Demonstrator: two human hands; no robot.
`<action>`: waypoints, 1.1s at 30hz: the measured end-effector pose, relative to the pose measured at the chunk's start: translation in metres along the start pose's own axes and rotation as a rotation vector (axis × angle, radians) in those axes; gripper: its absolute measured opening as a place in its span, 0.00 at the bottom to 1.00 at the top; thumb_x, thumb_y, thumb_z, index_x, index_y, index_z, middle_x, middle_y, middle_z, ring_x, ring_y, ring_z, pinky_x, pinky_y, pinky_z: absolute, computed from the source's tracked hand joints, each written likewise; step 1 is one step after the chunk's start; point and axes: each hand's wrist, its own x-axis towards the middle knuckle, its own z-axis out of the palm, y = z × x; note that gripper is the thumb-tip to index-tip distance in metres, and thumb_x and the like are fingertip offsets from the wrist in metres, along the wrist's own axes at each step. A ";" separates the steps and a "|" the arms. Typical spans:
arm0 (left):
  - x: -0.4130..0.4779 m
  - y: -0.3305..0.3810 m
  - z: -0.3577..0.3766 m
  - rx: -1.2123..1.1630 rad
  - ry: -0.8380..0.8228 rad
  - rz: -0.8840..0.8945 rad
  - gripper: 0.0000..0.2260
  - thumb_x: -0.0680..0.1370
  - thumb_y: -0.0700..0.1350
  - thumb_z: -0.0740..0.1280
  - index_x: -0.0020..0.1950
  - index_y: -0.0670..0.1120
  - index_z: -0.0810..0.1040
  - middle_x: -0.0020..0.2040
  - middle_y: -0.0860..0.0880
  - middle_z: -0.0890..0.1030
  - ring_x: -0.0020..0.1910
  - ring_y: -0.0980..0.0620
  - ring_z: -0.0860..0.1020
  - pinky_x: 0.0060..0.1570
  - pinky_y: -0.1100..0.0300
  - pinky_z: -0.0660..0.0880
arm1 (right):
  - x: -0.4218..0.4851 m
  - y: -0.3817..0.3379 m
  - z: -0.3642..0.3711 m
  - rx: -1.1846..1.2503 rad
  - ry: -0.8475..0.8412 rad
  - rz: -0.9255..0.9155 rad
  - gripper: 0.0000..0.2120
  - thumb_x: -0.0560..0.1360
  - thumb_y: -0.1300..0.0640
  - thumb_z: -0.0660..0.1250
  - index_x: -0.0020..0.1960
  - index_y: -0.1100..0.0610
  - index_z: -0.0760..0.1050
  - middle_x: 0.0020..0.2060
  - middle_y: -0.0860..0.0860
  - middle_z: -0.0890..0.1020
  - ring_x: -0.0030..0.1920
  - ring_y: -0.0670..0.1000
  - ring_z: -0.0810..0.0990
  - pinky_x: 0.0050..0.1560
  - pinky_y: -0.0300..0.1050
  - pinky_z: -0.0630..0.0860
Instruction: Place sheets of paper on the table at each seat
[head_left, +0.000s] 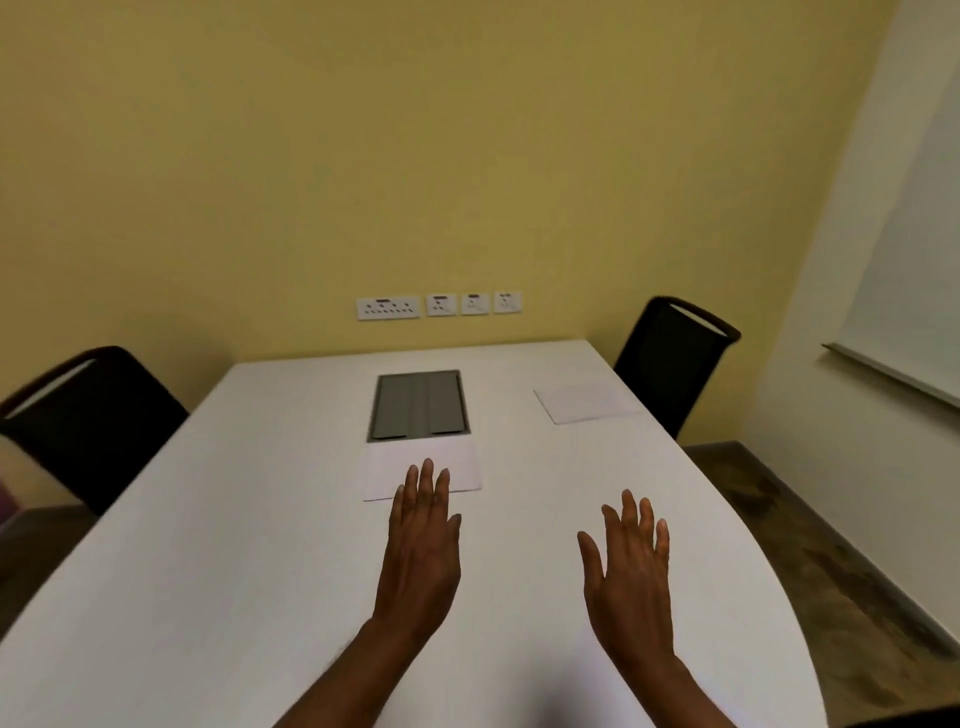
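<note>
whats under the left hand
The left hand lies flat above the table, its fingers over the near edge of a sheet. That bit of the sheet is covered, and whether the fingers touch it cannot be told.

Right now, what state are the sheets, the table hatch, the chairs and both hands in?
Hatch: closed.
Left chair: at the table, no sheet before it.
Right chair: at the table.
Centre sheet: flat, beside the hatch.
Far sheet: flat, before the right chair.
Left hand: open, fingertips at the centre sheet's near edge.
Right hand: open, holding nothing.
</note>
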 end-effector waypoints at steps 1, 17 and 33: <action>0.006 -0.008 -0.015 0.020 0.029 -0.010 0.24 0.83 0.44 0.56 0.80 0.42 0.58 0.81 0.44 0.56 0.81 0.48 0.49 0.78 0.53 0.47 | 0.009 -0.017 0.001 0.012 0.003 -0.030 0.29 0.82 0.44 0.51 0.72 0.62 0.70 0.78 0.59 0.62 0.80 0.57 0.53 0.79 0.60 0.52; 0.044 -0.185 -0.168 0.200 0.211 -0.171 0.25 0.84 0.48 0.53 0.81 0.43 0.54 0.82 0.44 0.52 0.82 0.48 0.46 0.79 0.45 0.53 | 0.074 -0.252 0.076 0.095 0.017 -0.391 0.26 0.83 0.47 0.56 0.75 0.62 0.67 0.79 0.58 0.60 0.81 0.57 0.52 0.78 0.61 0.54; 0.063 -0.230 -0.104 0.330 0.163 -0.285 0.28 0.83 0.52 0.53 0.80 0.41 0.55 0.81 0.42 0.54 0.81 0.44 0.50 0.77 0.42 0.57 | 0.107 -0.261 0.167 0.149 -0.158 -0.476 0.28 0.85 0.42 0.50 0.79 0.56 0.59 0.81 0.52 0.52 0.81 0.53 0.45 0.79 0.57 0.48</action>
